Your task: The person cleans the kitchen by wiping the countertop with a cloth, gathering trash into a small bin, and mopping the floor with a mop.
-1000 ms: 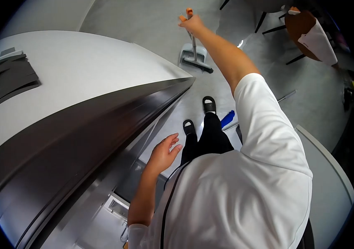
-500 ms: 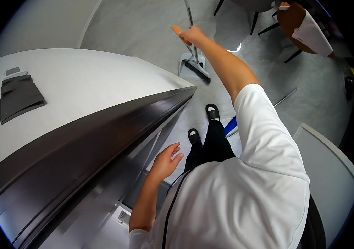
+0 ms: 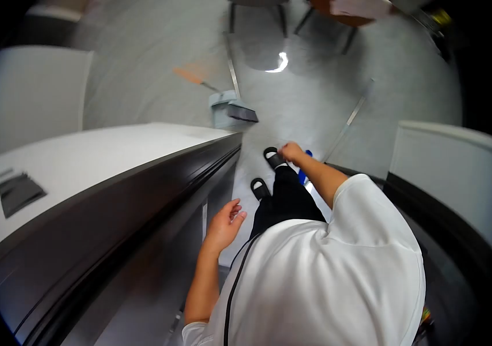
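Left hand (image 3: 223,226) half-curled — right hand (image 3: 290,152) above sandal (image 3: 276,161) — broom (image 3: 242,112), dustpan (image 3: 219,117) beyond.

- Counter (image 3: 113,147) on the left.
- Dustpan (image 3: 219,118) past the counter's far end.
- Broom (image 3: 241,113) at the dustpan's right.
- Chairs (image 3: 338,18) farthest away.
- Pole (image 3: 356,111) on the right.
- Slippers (image 3: 260,188) between counter and pole.

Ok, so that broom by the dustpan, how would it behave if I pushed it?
The broom would probably tip or swing easily, with that long pole above a small head. The pole likely stays stiff, since it looks straight. It's probably light for its length, being so slim.
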Available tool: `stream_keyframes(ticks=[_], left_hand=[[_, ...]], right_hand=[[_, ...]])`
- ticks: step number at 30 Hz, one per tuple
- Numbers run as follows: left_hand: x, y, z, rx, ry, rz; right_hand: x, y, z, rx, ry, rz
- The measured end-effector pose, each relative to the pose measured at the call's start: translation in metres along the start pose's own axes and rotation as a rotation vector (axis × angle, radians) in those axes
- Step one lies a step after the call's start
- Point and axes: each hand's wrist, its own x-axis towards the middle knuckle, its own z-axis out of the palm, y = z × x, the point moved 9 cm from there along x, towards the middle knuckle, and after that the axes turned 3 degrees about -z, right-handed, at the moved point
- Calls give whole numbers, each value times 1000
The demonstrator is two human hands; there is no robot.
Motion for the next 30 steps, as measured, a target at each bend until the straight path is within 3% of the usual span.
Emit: stream_keyframes(ticks=[2, 3, 6, 11, 17, 19, 20, 23, 25, 30], left_hand=[[11, 1, 0, 117, -46, 36], [13, 6, 6, 183, -59, 53], [19, 29, 29, 393, -79, 147], [42, 25, 59, 407, -185, 257], [57, 21, 114, 526, -321, 218], [71, 13, 129, 591, -333, 179], [78, 11, 136, 622, -341, 159], [86, 34, 153, 751, -335, 105], [112, 48, 172, 785, -337, 160], [175, 47, 220, 755, -370, 255]], right_hand=[[-54, 68, 5, -178, 6, 45], [-93, 97, 2, 145, 69, 193], [-159, 184, -16, 171, 250, 310], [-241, 215, -11, 495, 396, 408], [-224, 258, 15, 490, 564, 416], [-216, 260, 16, 388, 552, 452], [-237, 223, -3, 377, 480, 476], [-215, 244, 8, 381, 532, 445], [-189, 265, 12, 644, 513, 463], [-132, 314, -20, 661, 618, 482]])
